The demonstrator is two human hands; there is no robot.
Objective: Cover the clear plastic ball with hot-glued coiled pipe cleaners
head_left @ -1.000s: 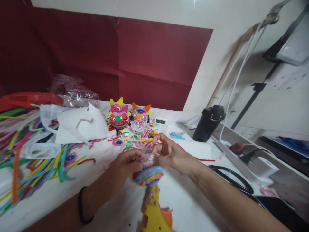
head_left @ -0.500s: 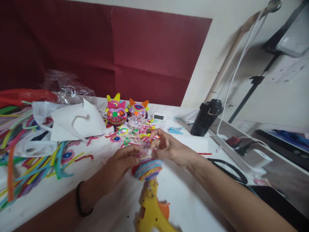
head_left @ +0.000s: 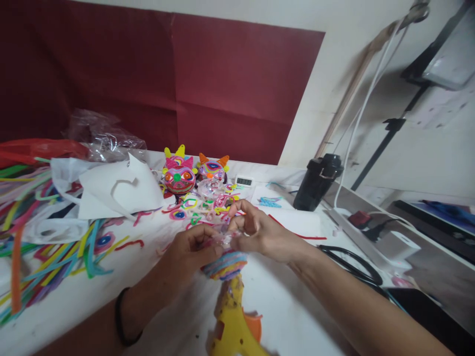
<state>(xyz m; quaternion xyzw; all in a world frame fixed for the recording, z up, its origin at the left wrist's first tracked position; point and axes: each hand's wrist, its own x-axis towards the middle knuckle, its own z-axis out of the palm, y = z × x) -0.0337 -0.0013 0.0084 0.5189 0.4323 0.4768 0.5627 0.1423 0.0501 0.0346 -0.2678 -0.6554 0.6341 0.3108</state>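
Colourful strips (head_left: 89, 244) lie toward the left edge of the table (head_left: 166, 321); beyond its far edge, red paper (head_left: 237, 89) hangs on the wall (head_left: 349, 34). Toward the front edge, the left hand (head_left: 193, 247) and right hand (head_left: 261, 235) both pinch the striped ball (head_left: 226, 265), near a yellow tool (head_left: 233, 332). At right stands a black bottle (head_left: 315, 184).

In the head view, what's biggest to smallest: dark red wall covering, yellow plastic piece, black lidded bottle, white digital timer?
1. Wall covering
2. Yellow piece and bottle: too alike to rank; the piece looks nearer.
3. Timer
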